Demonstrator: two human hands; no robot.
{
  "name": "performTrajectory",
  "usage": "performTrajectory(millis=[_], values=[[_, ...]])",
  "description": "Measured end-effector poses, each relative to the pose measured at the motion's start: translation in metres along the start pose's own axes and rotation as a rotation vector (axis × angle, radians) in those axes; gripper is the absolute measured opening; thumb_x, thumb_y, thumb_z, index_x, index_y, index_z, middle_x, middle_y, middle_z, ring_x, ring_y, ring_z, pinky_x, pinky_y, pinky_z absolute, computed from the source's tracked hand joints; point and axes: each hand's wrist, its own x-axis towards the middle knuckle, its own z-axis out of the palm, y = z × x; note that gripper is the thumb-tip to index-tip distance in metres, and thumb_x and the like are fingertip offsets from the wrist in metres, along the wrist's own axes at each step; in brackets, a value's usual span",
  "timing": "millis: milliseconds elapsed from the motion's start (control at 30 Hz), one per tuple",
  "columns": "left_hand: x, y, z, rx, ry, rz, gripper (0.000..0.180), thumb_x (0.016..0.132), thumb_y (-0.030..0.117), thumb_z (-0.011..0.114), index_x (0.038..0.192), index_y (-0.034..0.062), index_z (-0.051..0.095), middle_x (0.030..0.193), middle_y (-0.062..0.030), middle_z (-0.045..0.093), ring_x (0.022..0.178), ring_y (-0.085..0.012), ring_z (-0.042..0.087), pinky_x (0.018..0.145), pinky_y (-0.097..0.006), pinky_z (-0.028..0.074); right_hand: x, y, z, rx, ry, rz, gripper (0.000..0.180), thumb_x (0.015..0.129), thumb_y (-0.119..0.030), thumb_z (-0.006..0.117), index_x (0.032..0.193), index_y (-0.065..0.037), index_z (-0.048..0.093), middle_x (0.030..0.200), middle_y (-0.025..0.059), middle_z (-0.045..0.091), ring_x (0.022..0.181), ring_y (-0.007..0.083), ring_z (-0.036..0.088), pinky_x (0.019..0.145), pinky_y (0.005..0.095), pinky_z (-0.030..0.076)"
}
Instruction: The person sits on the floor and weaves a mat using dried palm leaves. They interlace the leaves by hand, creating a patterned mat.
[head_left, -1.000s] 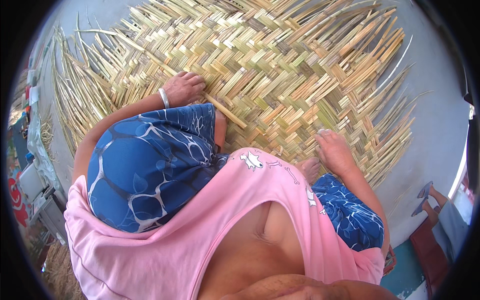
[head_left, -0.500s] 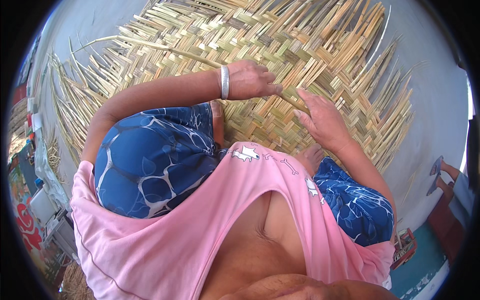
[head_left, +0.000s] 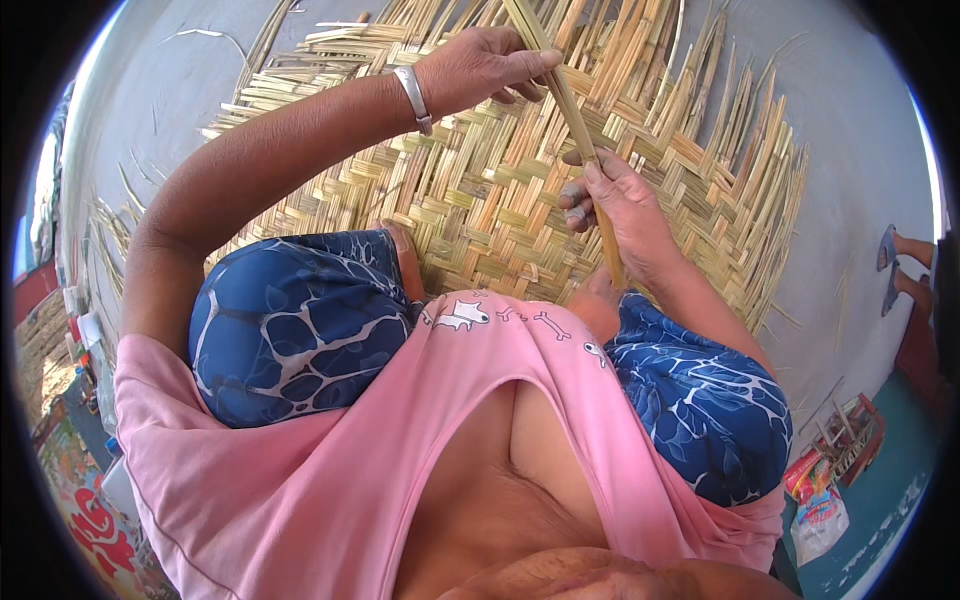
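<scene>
Left floor: grey ground [head_left: 140, 95] at ten o'clock, reaching up to the mat's left fringe [head_left: 285, 100], whose loose ends stick out unevenly
Left hand: at twelve o'clock, raised above the mat [head_left: 490, 200]; the left hand [head_left: 500, 70] pinches the strip, thumb across it and fingers bent
Strip: one long reed strip [head_left: 566, 100], slanting from twelve o'clock down towards three, its upper end out of the picture, its lower end just beside the bare foot [head_left: 590, 308]
Change: half a second ago both hands were low over the weave; now the strip is held up between them, so it seems free to be handled apart from the mat
Right hand: at two o'clock, the right hand [head_left: 632, 210] pinches the strip lower down, thumb pressed along it, fingers curled behind
Right edge: splayed reed ends [head_left: 775, 190] between two and three o'clock, with grey floor beyond for swinging a long piece
Limit: another person's feet [head_left: 895, 265] at three o'clock, well apart from the mat
</scene>
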Motion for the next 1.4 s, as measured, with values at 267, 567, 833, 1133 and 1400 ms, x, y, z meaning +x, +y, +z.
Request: performTrajectory(millis=[267,567,833,1133,1400], values=[[0.065,0.095,0.038,0.417,-0.219,0.381,0.034,0.1,0.031,0.063,0.108,-0.001,0.071,0.093,-0.0164,0.076,0.083,-0.0243,0.076,0.079,-0.036,0.06,0.019,-0.006,-0.034,-0.228,0.008,-0.106,0.052,0.101,-0.038,0.065,0.14,-0.006,0.055,0.116,0.0049,0.067,0.118,0.0168,0.062,0.101,0.0326,0.046],[0.05,0.008,0.066,0.268,-0.707,0.069,0.027,0.099,0.022,0.063,0.11,-0.0012,0.069,0.083,-0.007,0.072,0.078,-0.0142,0.067,0.078,-0.033,0.054,0.02,-0.017,-0.097,0.276,0.029,-0.199,0.039,0.103,-0.023,0.062,0.136,-0.003,0.057,0.125,0.0107,0.067,0.121,0.0235,0.064,0.097,0.0387,0.055],[0.026,-0.031,0.073,0.64,-0.468,-0.059,0.032,0.088,0.033,0.074,0.099,0.003,0.071,0.083,-0.0151,0.072,0.076,-0.0293,0.07,0.076,-0.039,0.055,0.048,0.035,-0.1,0.399,0.192,0.035,0.026,0.105,-0.028,0.058,0.115,-0.005,0.064,0.111,0.0104,0.072,0.107,0.021,0.07,0.079,0.0326,0.058],[0.001,-0.037,0.085,0.527,-0.336,-0.104,0.036,0.085,0.031,0.079,0.104,0.0022,0.067,0.091,-0.0169,0.073,0.084,-0.0313,0.071,0.08,-0.041,0.055,0.051,0.053,-0.087,0.452,0.229,0.048,0.027,0.106,-0.029,0.056,0.112,-0.004,0.063,0.107,0.0126,0.073,0.101,0.0191,0.071,0.079,0.0309,0.059],[0.002,-0.038,0.079,0.566,-0.49,-0.193,0.031,0.086,0.032,0.075,0.099,0.0055,0.068,0.084,-0.0155,0.071,0.08,-0.0335,0.07,0.076,-0.043,0.054,0.046,0.052,-0.082,0.435,0.226,0.017,0.027,0.107,-0.029,0.055,0.113,-0.004,0.062,0.108,0.013,0.073,0.103,0.0206,0.071,0.081,0.0344,0.059]])
